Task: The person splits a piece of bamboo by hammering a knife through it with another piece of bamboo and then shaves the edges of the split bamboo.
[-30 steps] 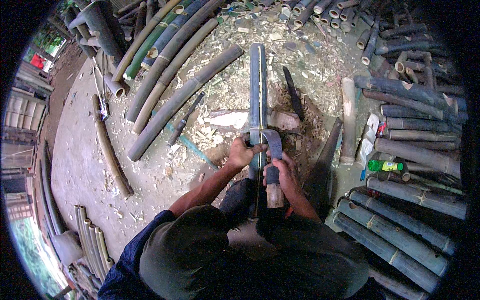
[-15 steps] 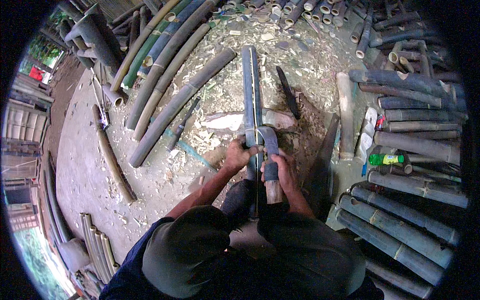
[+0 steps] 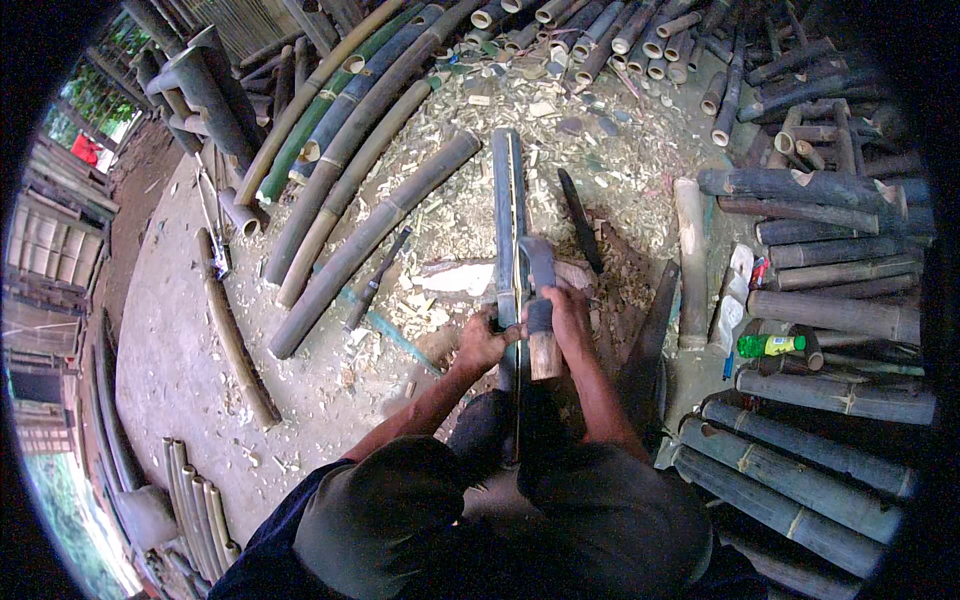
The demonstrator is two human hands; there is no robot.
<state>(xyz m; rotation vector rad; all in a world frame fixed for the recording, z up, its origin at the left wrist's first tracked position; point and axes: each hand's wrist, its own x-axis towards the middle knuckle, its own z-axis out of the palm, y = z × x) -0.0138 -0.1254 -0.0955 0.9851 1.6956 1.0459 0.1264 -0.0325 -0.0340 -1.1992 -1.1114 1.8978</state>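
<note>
A long dark bamboo pole [image 3: 507, 190] runs straight away from me over the chip-strewn ground, with a split along its length. My left hand [image 3: 483, 341] grips the pole's near part from the left side. My right hand [image 3: 562, 318] is closed on a chopping knife [image 3: 540, 285] with a grey blade and a wooden handle end that shows below my fist. The blade sits in the split of the pole, just beyond my hands. My knees and dark clothing fill the lower middle of the view.
Several long bamboo poles [image 3: 370, 235] lie fanned at the left. Cut bamboo sections [image 3: 830, 315] are stacked at the right, with a green bottle [image 3: 770, 345] among them. A dark blade [image 3: 580, 222] lies right of the pole. Wood chips cover the ground.
The view has shifted slightly. My hands stay on the pole and knife, and the blade has stayed in the split at about the same place.
</note>
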